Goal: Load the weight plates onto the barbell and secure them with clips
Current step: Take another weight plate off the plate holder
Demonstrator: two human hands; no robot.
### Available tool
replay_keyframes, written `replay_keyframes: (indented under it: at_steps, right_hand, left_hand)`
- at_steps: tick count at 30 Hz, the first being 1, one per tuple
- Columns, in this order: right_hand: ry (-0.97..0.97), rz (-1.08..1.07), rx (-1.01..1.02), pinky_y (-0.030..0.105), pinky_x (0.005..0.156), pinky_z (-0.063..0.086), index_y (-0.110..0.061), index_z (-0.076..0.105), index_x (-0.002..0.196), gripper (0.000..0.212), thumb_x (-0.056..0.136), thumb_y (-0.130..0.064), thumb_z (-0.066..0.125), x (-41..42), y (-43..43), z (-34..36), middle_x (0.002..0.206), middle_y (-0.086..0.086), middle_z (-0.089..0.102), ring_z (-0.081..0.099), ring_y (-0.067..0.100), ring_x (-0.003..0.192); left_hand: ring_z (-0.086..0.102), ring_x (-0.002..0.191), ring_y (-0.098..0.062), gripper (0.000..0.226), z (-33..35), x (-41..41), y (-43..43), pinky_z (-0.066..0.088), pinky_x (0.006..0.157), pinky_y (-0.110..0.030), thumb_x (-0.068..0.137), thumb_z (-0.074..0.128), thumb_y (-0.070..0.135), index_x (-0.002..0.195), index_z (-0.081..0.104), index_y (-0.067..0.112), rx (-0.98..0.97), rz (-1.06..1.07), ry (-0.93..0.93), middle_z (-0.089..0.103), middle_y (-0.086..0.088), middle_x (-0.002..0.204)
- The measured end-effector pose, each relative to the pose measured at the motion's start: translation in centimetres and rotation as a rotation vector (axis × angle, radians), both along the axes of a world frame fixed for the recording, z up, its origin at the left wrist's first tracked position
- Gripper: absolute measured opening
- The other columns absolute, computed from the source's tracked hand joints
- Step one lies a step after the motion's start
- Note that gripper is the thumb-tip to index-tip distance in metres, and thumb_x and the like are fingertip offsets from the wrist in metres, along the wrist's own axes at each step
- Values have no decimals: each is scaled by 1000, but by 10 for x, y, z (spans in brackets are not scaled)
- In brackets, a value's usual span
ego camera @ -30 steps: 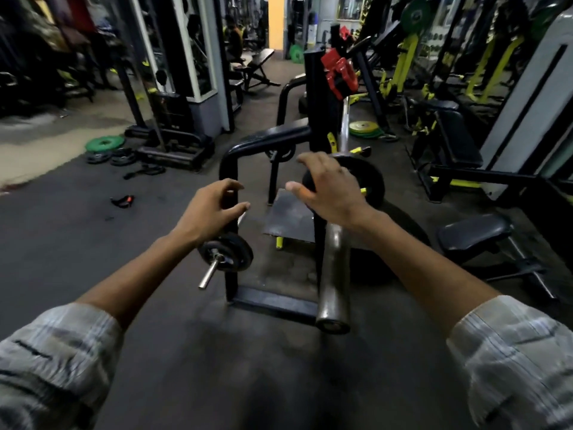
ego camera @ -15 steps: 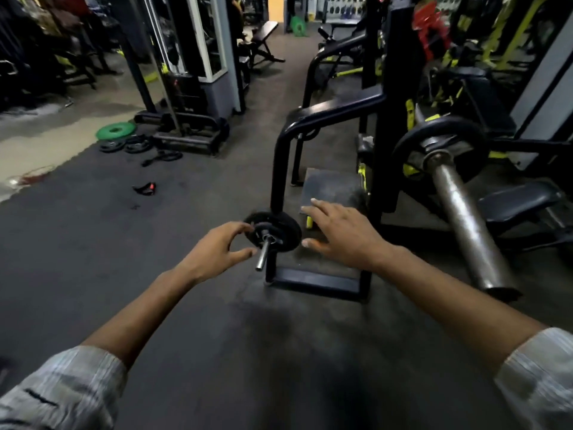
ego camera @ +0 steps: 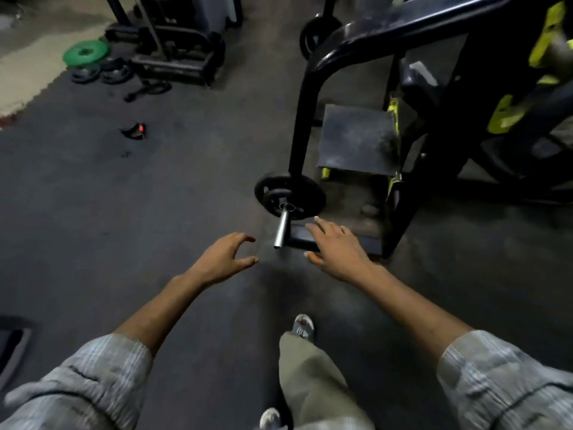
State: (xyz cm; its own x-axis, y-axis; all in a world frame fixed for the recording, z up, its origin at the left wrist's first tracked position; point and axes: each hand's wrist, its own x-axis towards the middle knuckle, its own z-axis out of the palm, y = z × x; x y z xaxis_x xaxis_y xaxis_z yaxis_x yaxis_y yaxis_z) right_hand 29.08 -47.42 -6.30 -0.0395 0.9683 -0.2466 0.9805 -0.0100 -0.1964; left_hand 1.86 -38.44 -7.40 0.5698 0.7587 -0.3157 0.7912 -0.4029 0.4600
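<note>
Seen from above on a dim gym floor (ego camera: 93,212): left hand (ego camera: 221,260) at centre frame, fingers and thumb spread in a wide curl, holding nothing, just short of the free end of a short steel peg (ego camera: 282,226). Right hand (ego camera: 336,249) a little right of centre, palm down, fingers splayed flat and empty, hovering over the base bar of a black machine frame (ego camera: 302,119) just beside the peg. Mounted on that peg, above both hands in the frame, a small black weight plate (ego camera: 269,193), upright, backed against the frame's curved upright tube, with a thin clip (ego camera: 290,207) ringing the peg at the plate's face. To the right of the tube, a dark square footplate (ego camera: 356,141) with yellow-green trim behind it. Upper left of the frame: a green plate (ego camera: 85,52) lying flat beside a cluster of dark plates (ego camera: 100,72) at the foot of another machine, well apart from the hands. Lower down on the left, a small black and red item (ego camera: 135,130) alone on the floor, too blurred to identify. Bottom of the frame: striped grey sleeves (ego camera: 90,389) pushed up both forearms, one khaki trouser leg (ego camera: 310,380) and a white-toed shoe (ego camera: 304,325) stepping forward.
</note>
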Motion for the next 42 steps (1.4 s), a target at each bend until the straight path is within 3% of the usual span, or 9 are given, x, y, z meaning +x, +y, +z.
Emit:
replay_keyframes:
  at_steps: [9,15,20,23,28,31,34,37,42]
  right_hand:
    - [100,-78,-184,49,112,43,-14,37,153,65,101,-46,57,21,128,-106,162,16,39,46,37,141]
    - [202,-248,-199,48,116,39,-10,23,163,76,102,-39,58,35,197,-183,170,17,23,37,39,149]
    - [223,-380,-72,48,94,52,-6,35,154,69,96,-27,67,38,226,-225,152,21,42,53,43,130]
    - [194,-421,-20,47,87,52,-6,43,147,64,92,-23,73,36,233,-238,141,18,50,55,40,125]
    - [185,-486,47,47,79,53,-3,54,136,58,86,-18,80,30,241,-247,130,19,56,58,40,115]
    - [145,-430,20,46,77,53,-8,58,131,51,86,-19,79,25,236,-248,128,15,54,55,35,115]
    - [151,-372,-5,45,79,54,-11,59,128,47,86,-20,78,20,220,-251,129,13,51,53,33,118]
    - [156,-362,-67,44,81,55,-11,58,127,51,84,-24,80,8,198,-252,132,13,50,51,33,123]
    - [190,-330,-143,45,86,54,-11,57,125,50,81,-16,80,-13,160,-251,133,9,55,50,32,124]
  left_hand:
    - [56,129,-22,53,-82,25,119,43,104,-33,93,68,45,137,58,18,-151,77,88,60,-4,141]
    - [47,141,-24,71,-160,63,196,36,114,-33,93,69,41,153,41,13,-213,90,42,47,-9,156]
    - [34,149,-24,87,-212,91,241,26,118,-27,91,73,34,160,25,13,-215,154,-41,34,-10,164]
    - [42,143,-24,81,-232,103,254,29,109,-23,87,76,28,155,33,15,-232,166,-100,43,-10,157]
    - [55,127,-28,69,-251,103,266,44,99,-33,83,77,24,139,39,14,-191,115,-78,50,-12,143]
    - [60,113,-23,57,-254,93,263,50,92,-37,83,78,31,127,43,22,-163,94,-53,56,-1,128]
    - [63,95,-24,40,-255,82,251,46,78,-34,84,74,34,110,45,24,-154,28,-10,55,3,110]
    - [62,98,-32,41,-258,68,230,48,77,-39,83,75,28,115,53,16,-146,-60,49,53,-7,112]
    - [61,94,-28,36,-255,42,192,52,79,-40,82,76,24,113,60,14,-117,-106,17,51,-4,110]
